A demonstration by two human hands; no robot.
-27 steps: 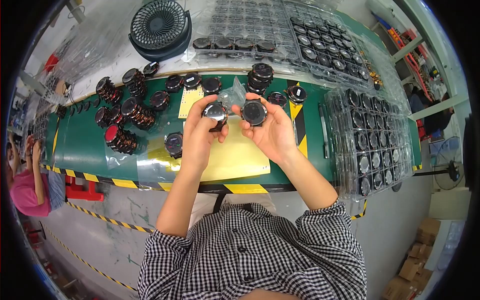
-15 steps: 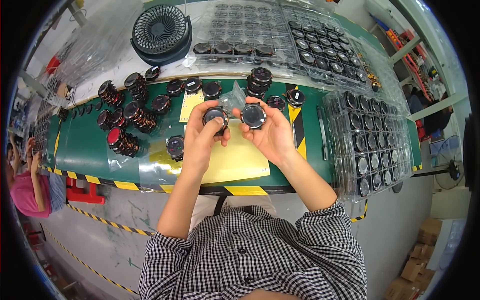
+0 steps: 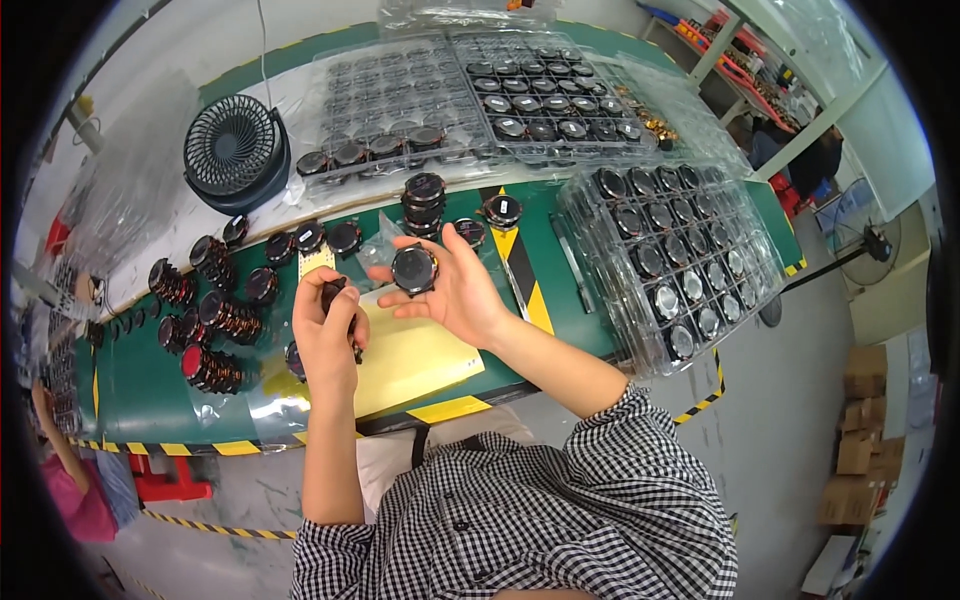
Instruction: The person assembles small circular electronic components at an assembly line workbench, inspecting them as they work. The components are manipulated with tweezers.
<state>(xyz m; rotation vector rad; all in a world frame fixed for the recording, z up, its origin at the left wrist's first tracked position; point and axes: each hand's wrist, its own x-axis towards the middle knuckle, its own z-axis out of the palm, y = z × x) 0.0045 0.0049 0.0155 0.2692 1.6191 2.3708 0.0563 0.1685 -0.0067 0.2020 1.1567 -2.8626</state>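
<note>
Both hands holding dark watch pieces near the worktop's point(image 3: 545, 270) front edge.

Left hand point(image 3: 328, 325) is clamping a dark piece point(image 3: 333, 291), mostly hidden by fingers; right hand point(image 3: 455, 290), palm up, is gripping a round black watch point(image 3: 414, 269) above a yellow sheet point(image 3: 425, 360). Watch stacks point(image 3: 228, 317) are standing toward the left end, clear trays point(image 3: 625, 290) lying at the right.

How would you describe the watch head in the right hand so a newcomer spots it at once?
Find the green table, then the yellow sheet near its front edge. Just above that sheet in the picture, the right hand holds a round, black-faced watch head. Its dial faces the camera almost unobstructed, unlike the dark piece mostly hidden in the left hand.
</note>
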